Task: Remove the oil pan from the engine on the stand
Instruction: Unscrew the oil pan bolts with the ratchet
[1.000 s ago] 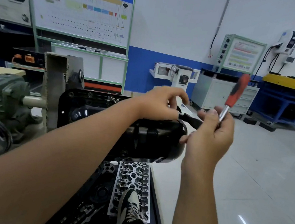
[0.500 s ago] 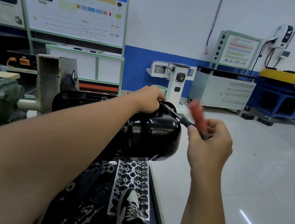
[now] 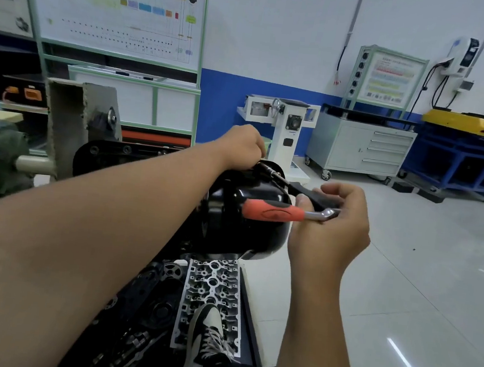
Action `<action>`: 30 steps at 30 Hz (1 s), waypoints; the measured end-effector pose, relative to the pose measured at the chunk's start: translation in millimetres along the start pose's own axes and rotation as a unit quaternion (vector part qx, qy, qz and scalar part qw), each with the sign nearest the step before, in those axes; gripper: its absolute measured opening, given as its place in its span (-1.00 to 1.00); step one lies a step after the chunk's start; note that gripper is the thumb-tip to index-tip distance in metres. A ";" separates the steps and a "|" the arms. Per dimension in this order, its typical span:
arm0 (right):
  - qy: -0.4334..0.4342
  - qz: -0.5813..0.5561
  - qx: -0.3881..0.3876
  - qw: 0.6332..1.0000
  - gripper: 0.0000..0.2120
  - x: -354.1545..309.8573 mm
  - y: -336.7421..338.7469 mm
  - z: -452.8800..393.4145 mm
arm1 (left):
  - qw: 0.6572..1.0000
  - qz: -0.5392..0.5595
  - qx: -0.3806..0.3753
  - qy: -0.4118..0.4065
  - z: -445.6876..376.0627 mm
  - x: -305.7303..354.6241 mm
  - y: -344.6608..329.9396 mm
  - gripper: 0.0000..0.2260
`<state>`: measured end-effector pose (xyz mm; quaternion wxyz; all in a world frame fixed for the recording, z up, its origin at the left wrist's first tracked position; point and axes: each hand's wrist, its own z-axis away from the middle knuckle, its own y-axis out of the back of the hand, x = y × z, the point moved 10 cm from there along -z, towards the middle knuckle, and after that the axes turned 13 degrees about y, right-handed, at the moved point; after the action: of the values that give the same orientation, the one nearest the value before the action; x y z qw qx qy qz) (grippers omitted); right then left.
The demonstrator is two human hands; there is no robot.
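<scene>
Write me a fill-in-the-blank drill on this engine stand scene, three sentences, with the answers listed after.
1. The ratchet's handle grip is coloured ____.
2. The right hand holds the ratchet at its ____ end, not at the grip.
3. The left hand holds the extension bar above the glossy ____ oil pan.

Missing words: red; head; black

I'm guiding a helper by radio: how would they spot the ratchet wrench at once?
Find the glossy black oil pan on the engine stand at centre. The ratchet wrench lies across its right end, its head gripped by the right hand. Its orange-red handle is the only bright thing against the black pan.
</scene>
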<state>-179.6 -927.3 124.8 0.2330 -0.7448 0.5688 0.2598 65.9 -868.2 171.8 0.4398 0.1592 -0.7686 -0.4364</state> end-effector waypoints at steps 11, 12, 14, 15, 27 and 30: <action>0.002 0.005 0.014 1.000 -0.78 -7.8 -1.2 -0.8 | 0.997 0.058 0.024 0.052 -9.8 -22.5 8.6 -0.67; 0.003 -0.002 0.002 1.000 -0.71 -8.6 -4.0 0.8 | 0.997 0.062 0.011 0.052 -8.7 -23.1 6.5 -0.63; 0.003 -0.011 -0.020 1.000 -0.63 -7.1 -8.9 3.0 | 0.996 0.075 -0.005 0.045 -6.5 -22.5 5.2 -0.57; 0.005 -0.012 -0.021 1.000 -0.64 -7.3 -8.9 2.6 | 0.996 0.079 -0.006 0.042 -5.8 -21.7 5.4 -0.55; -0.013 -0.043 0.036 0.998 -0.67 1.4 -0.9 8.0 | 0.999 0.008 -0.033 -0.029 6.8 -5.1 -2.1 -0.52; -0.047 -0.091 0.079 0.992 -0.66 14.9 9.8 11.3 | 0.994 -0.070 -0.045 -0.068 8.6 2.2 -8.8 -0.56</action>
<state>-187.2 -933.2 106.0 0.3400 -0.7597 0.5061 0.2262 56.5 -870.0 163.9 0.3618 0.1630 -0.7631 -0.5102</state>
